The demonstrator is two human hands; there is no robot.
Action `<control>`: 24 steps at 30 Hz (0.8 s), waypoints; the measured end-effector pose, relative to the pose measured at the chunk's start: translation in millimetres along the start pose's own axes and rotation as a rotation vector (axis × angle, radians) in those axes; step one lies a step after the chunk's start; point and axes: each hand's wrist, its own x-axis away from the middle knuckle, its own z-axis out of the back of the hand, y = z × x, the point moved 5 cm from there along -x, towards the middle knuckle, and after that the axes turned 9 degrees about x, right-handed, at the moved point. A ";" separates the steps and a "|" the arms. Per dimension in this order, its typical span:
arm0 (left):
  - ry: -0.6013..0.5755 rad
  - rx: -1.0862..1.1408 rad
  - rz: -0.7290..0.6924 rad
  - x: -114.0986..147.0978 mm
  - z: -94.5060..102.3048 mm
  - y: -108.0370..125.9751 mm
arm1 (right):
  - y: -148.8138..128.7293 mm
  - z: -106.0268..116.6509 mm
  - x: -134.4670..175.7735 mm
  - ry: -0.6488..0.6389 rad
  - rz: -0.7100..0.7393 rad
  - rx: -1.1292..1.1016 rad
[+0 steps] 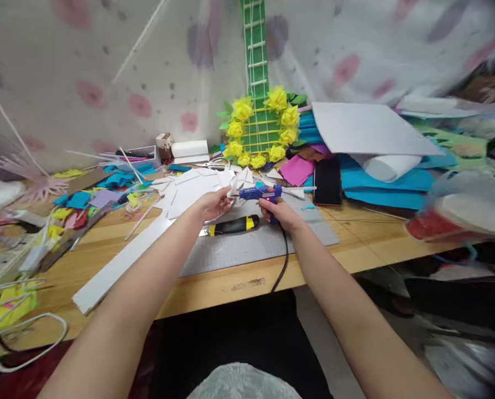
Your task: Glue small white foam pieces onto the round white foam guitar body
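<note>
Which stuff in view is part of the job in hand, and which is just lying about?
In use, judging by the hands:
- blue glue gun, in the right hand
- white piece, in the left hand
- grey mat, below them

Likely just lying about:
- black phone
- magenta paper

Unclear: black-and-yellow knife, untouched on the mat.

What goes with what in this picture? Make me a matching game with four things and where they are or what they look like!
Things:
1. Glue gun
2. Knife with a handle
3. Phone
4. Flowers

Places and looks:
A. Lying on the grey mat
B. Yellow, set in a ring
C. Held in the right hand
D. Black, next to the blue sheets

Right pairs: 1-C, 2-A, 3-D, 4-B
</note>
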 end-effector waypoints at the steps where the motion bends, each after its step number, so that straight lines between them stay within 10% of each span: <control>1: -0.002 0.002 0.008 1.2 0.6 0.0 | 1.0 2.0 -1.5 0.016 -0.007 0.007; 12: -0.078 -0.032 0.114 11.1 15.5 7.4 | 4.3 14.6 -11.4 0.161 0.034 -0.034; 18: 0.026 -0.232 -0.174 28.4 49.4 55.5 | 7.8 23.7 -15.1 0.266 0.015 -0.147; 24: 0.173 -0.902 -0.483 46.5 83.6 83.7 | 11.6 23.9 -18.2 0.268 0.014 -0.181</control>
